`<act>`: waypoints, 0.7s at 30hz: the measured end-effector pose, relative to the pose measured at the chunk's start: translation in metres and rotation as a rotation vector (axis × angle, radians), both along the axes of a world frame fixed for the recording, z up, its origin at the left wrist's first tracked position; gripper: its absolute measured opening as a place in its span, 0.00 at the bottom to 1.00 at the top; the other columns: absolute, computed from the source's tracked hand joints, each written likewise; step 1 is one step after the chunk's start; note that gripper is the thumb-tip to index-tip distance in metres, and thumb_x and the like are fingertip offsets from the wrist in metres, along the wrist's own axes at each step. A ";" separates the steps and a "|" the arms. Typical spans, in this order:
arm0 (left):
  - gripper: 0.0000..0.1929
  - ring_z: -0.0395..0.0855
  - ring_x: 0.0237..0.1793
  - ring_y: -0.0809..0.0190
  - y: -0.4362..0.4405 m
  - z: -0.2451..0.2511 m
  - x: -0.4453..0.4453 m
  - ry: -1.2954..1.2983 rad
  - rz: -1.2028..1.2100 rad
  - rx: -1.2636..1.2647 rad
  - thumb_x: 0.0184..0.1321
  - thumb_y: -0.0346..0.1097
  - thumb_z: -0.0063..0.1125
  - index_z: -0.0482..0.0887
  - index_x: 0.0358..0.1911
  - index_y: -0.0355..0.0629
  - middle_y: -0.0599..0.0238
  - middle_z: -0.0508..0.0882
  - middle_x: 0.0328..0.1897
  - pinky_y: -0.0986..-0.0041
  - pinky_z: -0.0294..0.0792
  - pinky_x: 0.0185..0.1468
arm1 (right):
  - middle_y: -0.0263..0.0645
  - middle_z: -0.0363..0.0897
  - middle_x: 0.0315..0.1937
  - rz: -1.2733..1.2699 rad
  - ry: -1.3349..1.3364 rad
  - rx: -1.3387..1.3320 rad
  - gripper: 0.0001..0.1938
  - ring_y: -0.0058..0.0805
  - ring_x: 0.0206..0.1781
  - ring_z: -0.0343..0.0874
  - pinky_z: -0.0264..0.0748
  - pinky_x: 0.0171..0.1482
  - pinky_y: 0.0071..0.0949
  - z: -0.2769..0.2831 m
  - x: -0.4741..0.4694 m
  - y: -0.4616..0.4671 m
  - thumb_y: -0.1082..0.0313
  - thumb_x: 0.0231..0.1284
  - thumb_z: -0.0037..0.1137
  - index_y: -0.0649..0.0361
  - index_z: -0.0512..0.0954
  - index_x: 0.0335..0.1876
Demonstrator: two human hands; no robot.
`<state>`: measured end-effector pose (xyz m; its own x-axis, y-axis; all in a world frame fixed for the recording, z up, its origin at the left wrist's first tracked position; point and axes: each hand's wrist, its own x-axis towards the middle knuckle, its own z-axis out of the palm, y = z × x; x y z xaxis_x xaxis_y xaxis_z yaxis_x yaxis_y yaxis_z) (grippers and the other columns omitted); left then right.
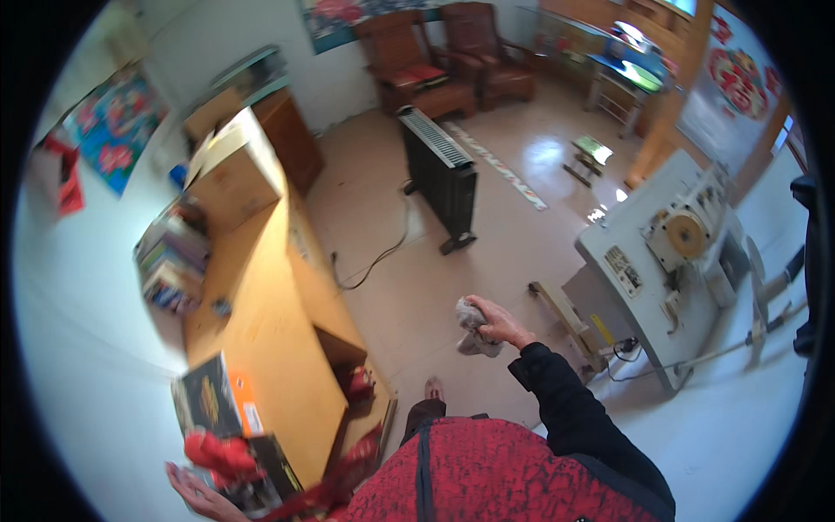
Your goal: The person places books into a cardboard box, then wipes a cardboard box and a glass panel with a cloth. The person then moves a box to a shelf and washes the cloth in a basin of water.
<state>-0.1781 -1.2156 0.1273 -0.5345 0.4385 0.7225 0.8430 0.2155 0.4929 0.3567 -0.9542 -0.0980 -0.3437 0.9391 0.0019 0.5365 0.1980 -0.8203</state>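
My right hand [501,323] is closed around a crumpled grey cloth [479,329], held out over the tiled floor. At the lower left, my left hand [203,494] has its fingers extended beside a shiny red object [222,455] too blurred to name; whether they touch cannot be told. That red object is by the near end of a yellow wooden desk [280,346], among dark boxes. One black box [210,398] has an orange side. A red item [359,382] shows in the desk's open compartment.
A black oil-filled radiator [438,176] stands ahead on the floor, its cord [378,258] trailing leftward. To the right is an industrial sewing machine [685,238] on a grey table. A cardboard box [238,173] and stacked books [173,254] occupy the desk's far part. Wooden armchairs [421,65] line the back.
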 end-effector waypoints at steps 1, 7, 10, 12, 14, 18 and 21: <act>0.21 0.72 0.60 0.53 0.042 -0.011 0.005 -0.121 -0.100 0.025 0.69 0.35 0.44 0.67 0.63 0.35 0.55 0.72 0.64 0.64 0.63 0.63 | 0.49 0.70 0.57 -0.040 -0.014 0.037 0.35 0.50 0.64 0.66 0.64 0.65 0.38 0.002 0.007 0.011 0.77 0.40 0.53 0.57 0.63 0.63; 0.19 0.77 0.47 0.65 0.279 -0.059 0.124 -0.694 -0.880 -0.298 0.64 0.26 0.47 0.72 0.58 0.35 0.61 0.77 0.55 0.74 0.66 0.59 | 0.51 0.67 0.60 -0.218 0.036 0.065 0.36 0.50 0.65 0.65 0.61 0.67 0.36 0.017 0.041 0.073 0.75 0.43 0.52 0.59 0.61 0.66; 0.20 0.79 0.47 0.64 0.364 -0.074 0.184 -0.733 -1.129 -0.591 0.62 0.24 0.47 0.73 0.59 0.37 0.60 0.78 0.53 0.74 0.69 0.55 | 0.51 0.67 0.60 -0.331 0.057 0.119 0.37 0.50 0.65 0.65 0.61 0.67 0.36 0.020 0.069 0.103 0.75 0.43 0.52 0.59 0.60 0.67; 0.19 0.79 0.47 0.65 0.409 -0.097 0.212 -0.746 -1.244 -0.682 0.62 0.24 0.47 0.74 0.58 0.37 0.60 0.79 0.52 0.74 0.70 0.52 | 0.51 0.67 0.59 -0.378 0.065 0.129 0.37 0.50 0.64 0.65 0.61 0.66 0.36 0.019 0.090 0.127 0.75 0.43 0.52 0.58 0.59 0.67; 0.18 0.79 0.47 0.63 0.443 -0.134 0.230 -0.786 -1.285 -0.765 0.62 0.24 0.47 0.75 0.57 0.37 0.60 0.79 0.50 0.73 0.72 0.52 | 0.50 0.68 0.59 -0.421 0.050 0.123 0.36 0.50 0.63 0.66 0.63 0.65 0.37 0.017 0.112 0.155 0.75 0.44 0.54 0.58 0.60 0.66; 0.18 0.78 0.50 0.62 0.487 -0.205 0.236 -0.853 -1.267 -1.191 0.62 0.24 0.48 0.74 0.57 0.37 0.58 0.80 0.49 0.71 0.74 0.52 | 0.48 0.67 0.58 -0.477 0.105 0.136 0.34 0.49 0.63 0.65 0.64 0.64 0.37 0.020 0.151 0.207 0.77 0.46 0.51 0.57 0.59 0.66; 0.17 0.78 0.52 0.61 0.504 -0.248 0.225 -0.846 -1.240 -1.474 0.63 0.26 0.50 0.75 0.55 0.38 0.55 0.80 0.52 0.74 0.73 0.52 | 0.48 0.66 0.59 -0.508 0.153 0.068 0.34 0.49 0.64 0.64 0.63 0.65 0.37 0.022 0.179 0.245 0.77 0.47 0.51 0.56 0.60 0.66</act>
